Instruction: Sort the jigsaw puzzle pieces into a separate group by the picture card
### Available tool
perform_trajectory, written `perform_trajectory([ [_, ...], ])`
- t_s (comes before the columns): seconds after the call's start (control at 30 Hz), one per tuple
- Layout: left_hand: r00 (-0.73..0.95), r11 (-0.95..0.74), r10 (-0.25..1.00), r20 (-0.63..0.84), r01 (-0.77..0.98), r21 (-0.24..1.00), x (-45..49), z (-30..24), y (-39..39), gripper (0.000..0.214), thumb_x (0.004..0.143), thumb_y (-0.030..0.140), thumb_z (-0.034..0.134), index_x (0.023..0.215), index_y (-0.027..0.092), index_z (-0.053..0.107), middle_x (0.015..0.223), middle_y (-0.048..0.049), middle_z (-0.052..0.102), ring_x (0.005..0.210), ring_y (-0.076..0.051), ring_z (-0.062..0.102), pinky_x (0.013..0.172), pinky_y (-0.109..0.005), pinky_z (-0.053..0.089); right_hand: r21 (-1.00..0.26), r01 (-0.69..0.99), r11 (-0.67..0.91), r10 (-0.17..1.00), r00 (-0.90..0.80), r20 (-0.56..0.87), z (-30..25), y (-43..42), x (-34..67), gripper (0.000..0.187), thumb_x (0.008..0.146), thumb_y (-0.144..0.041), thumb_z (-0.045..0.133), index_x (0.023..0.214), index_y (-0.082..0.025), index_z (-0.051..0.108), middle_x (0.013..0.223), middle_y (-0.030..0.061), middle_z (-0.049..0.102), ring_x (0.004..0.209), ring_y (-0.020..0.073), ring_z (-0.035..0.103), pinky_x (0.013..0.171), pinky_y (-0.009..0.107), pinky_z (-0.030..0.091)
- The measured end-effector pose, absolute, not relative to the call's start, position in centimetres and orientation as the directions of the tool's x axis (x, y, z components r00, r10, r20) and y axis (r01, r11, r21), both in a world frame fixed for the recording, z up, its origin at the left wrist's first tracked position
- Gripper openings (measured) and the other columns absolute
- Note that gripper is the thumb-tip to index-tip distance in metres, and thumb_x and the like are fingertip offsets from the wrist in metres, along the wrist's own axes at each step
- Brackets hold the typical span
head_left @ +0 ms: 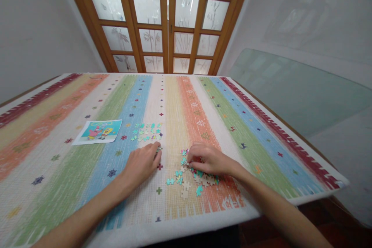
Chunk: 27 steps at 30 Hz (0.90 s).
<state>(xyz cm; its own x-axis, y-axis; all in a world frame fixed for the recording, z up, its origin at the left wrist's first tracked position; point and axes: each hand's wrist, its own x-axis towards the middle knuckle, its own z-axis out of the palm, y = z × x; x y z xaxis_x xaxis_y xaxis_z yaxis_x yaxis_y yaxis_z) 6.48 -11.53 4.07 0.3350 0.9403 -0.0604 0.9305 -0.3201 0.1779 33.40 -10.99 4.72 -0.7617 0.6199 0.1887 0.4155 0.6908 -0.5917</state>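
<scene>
A heap of small jigsaw puzzle pieces [206, 180], some teal side up and some plain side up, lies near the table's front edge. My right hand [207, 159] is over this heap, its fingers bent and pinched at the pieces; what sits between the fingertips is hidden. To the left, my left hand [144, 159] rests on the cloth with thumb and forefinger closed on a small puzzle piece [158, 149]. Just beyond it, several puzzle pieces [147, 131] are spread in loose rows. A printed reference picture [100, 131] with cartoon figures lies farther left.
A striped tablecloth [177, 116] covers the wide table. Beyond its far edge stand wooden doors [168, 27] with frosted panes. A pale glass sheet [293, 89] leans against the right wall, close to the table's side.
</scene>
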Motion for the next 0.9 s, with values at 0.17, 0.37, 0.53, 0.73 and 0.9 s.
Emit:
perform_trajectory([
  [0.17,0.341,-0.331,0.937,-0.081,0.937,0.112,6.2,4.4,-11.6,0.027,0.103,0.026,0.037,0.111,0.019,0.061,0.092,-0.0121,0.074,0.078,-0.026,0.07,0.065,-0.03,0.045,-0.585,0.432,0.686,0.623,-0.764,0.166,4.8,-11.0,33.4,0.008,0.09,-0.012,0.064,0.087,-0.019,0.066,0.085,0.0029,0.068,0.084,0.016,0.061,0.081,0.032,0.047],
  [0.37,0.236,-0.236,0.952,-0.196,0.972,0.025,4.1,6.4,-10.2,0.023,0.099,0.031,0.048,0.104,0.018,0.067,0.091,-0.0138,0.073,0.088,-0.032,0.071,0.071,-0.036,0.048,-0.598,0.439,0.67,0.643,-0.745,0.174,4.9,-11.0,33.4,0.01,0.088,-0.01,0.065,0.086,-0.019,0.067,0.081,0.0018,0.066,0.08,0.0155,0.06,0.077,0.03,0.046],
  [0.53,0.131,-0.158,0.966,-0.224,0.982,-0.107,1.9,7.7,-8.9,0.036,0.097,0.044,0.053,0.086,0.015,0.071,0.093,-0.0192,0.073,0.09,-0.037,0.07,0.073,-0.04,0.051,-0.615,0.425,0.664,0.64,-0.748,0.175,4.7,-11.0,33.4,0.01,0.088,-0.01,0.064,0.085,-0.019,0.067,0.081,0.0018,0.067,0.081,0.0156,0.059,0.078,0.03,0.046],
  [0.73,0.049,-0.095,0.973,-0.226,0.976,-0.198,0.6,7.8,-8.1,0.043,0.099,0.048,0.049,0.091,0.013,0.073,0.093,-0.0217,0.073,0.093,-0.04,0.07,0.07,-0.04,0.052,-0.606,0.441,0.662,0.642,-0.75,0.155,4.6,-10.9,33.4,0.01,0.089,-0.011,0.063,0.084,-0.02,0.066,0.082,0.0021,0.067,0.082,0.0165,0.06,0.078,0.031,0.046],
  [0.9,0.052,-0.093,0.974,-0.22,0.979,-0.182,0.4,7.2,-7.8,0.044,0.101,0.046,0.047,0.095,0.011,0.072,0.095,-0.0229,0.073,0.096,-0.041,0.07,0.071,-0.04,0.051,-0.608,0.432,0.666,0.636,-0.755,0.16,4.6,-10.9,33.4,0.011,0.089,-0.01,0.063,0.084,-0.019,0.065,0.082,0.0024,0.068,0.082,0.0166,0.06,0.078,0.032,0.046],
])
